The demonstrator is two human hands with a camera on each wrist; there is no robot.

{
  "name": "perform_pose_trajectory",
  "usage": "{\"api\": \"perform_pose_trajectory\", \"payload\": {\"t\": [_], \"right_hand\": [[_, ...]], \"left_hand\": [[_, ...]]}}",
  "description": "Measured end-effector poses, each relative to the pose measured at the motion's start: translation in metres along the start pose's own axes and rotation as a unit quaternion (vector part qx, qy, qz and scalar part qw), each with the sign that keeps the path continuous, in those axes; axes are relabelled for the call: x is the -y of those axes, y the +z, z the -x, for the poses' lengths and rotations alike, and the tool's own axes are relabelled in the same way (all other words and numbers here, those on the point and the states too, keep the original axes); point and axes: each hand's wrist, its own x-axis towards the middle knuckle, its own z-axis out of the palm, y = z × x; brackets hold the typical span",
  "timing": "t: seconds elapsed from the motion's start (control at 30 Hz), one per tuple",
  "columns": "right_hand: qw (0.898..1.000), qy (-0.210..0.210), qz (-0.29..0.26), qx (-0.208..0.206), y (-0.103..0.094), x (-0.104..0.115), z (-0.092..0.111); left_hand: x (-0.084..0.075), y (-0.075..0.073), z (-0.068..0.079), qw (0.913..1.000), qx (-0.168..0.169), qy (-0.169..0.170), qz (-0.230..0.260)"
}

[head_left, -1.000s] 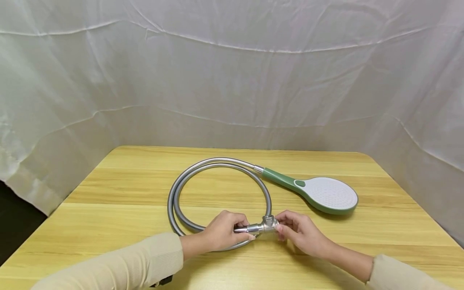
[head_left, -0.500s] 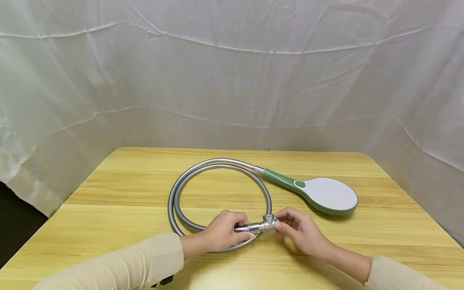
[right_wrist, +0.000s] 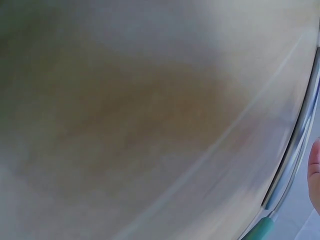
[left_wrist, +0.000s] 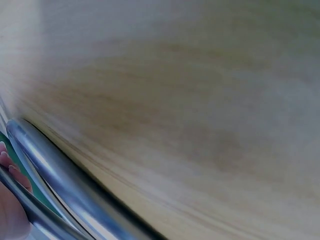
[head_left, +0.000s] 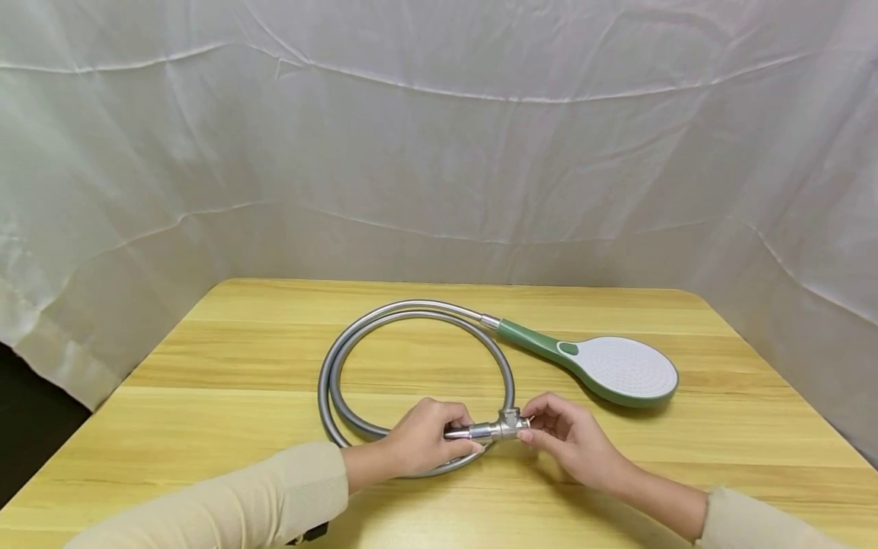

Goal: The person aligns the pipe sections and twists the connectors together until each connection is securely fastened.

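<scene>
In the head view my left hand (head_left: 427, 438) grips the chrome hose end of the shower hose (head_left: 325, 381), thumb at the front and fingers behind. Joined to that end is a T-shaped metal fitting (head_left: 509, 424), its short branch pointing away from me. My right hand (head_left: 572, 441) pinches the fitting's right end between thumb and fingertips; a bit of the end shows between them. The hose lies coiled and runs to a green and white shower head (head_left: 626, 367), face up. Only a few fingers (left_wrist: 19, 178) of the left hand show in the left wrist view.
A light wooden table (head_left: 226, 343) carries everything. Pale cloth (head_left: 439, 152) hangs behind it and along both sides. The shower head lies beyond my right hand, its handle toward the coil.
My right fingers have shifted slightly around the fitting's end, exposing more of it, and the fitting has turned a little. My left hand, the coil and the shower head stay put.
</scene>
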Motion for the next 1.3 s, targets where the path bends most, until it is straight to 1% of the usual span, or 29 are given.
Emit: {"api": "perform_pose_trajectory", "payload": {"t": [0.13,0.27,0.5,0.73,0.87,1.1,1.2,1.3], "right_hand": [[1.000,0.008,0.006,0.004,-0.0008,-0.0010,0.0001],[1.000,0.015,0.004,0.011,-0.0018,-0.0020,0.0002],[0.999,0.039,0.016,0.004,-0.0041,-0.0019,-0.0006],[0.998,0.057,0.003,0.025,-0.0050,-0.0011,-0.0017],[0.996,0.081,0.000,0.029,-0.0056,-0.0016,-0.0016],[0.991,0.125,0.022,0.034,-0.0057,-0.0025,-0.0014],[0.990,0.131,0.014,0.038,-0.0054,-0.0014,-0.0007],[0.991,0.125,-0.001,0.045,-0.0057,-0.0011,0.0003]], "left_hand": [[-0.0011,-0.0006,-0.0002,0.9999,0.001,-0.011,0.010],[-0.0019,-0.0010,-0.0002,0.9999,0.002,-0.015,0.008],[-0.0032,-0.0011,-0.0022,1.0000,-0.002,-0.008,-0.005],[-0.0040,-0.0004,-0.0024,0.9999,0.005,-0.006,-0.006],[-0.0041,-0.0006,-0.0026,0.9999,0.008,-0.007,-0.007],[-0.0037,-0.0008,-0.0032,0.9999,0.003,0.005,-0.013],[-0.0035,-0.0005,-0.0035,0.9998,0.003,0.008,-0.017],[-0.0035,-0.0003,-0.0039,0.9998,0.003,0.005,-0.019]]}}
